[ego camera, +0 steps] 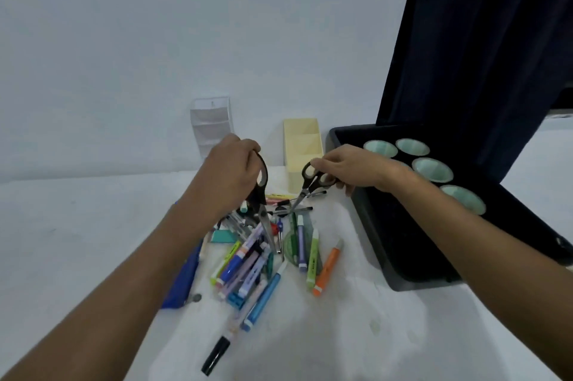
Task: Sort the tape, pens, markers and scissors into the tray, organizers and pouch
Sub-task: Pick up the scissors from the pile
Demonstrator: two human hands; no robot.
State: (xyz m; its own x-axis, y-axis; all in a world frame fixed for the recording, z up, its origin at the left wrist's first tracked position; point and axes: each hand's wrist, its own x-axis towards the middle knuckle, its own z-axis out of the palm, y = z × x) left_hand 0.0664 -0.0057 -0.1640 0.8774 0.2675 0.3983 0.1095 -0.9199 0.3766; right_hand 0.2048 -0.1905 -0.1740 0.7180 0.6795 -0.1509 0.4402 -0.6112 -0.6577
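Left hand [231, 168] grips large scissors [262, 203], right hand [344, 168] pinches small scissors [311, 183]; blades dangling toward 6 o'clock risk snagging the marker pile [248, 262].

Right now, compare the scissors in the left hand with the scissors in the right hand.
The left hand's scissors look larger, with long blades pointing down into the pen pile; the right hand's scissors look smaller, slanting down-left above it. The left hand wraps its pair's handle, hiding part of it; the right hand pinches its pair by the loops. Both have black handles and closed blades.
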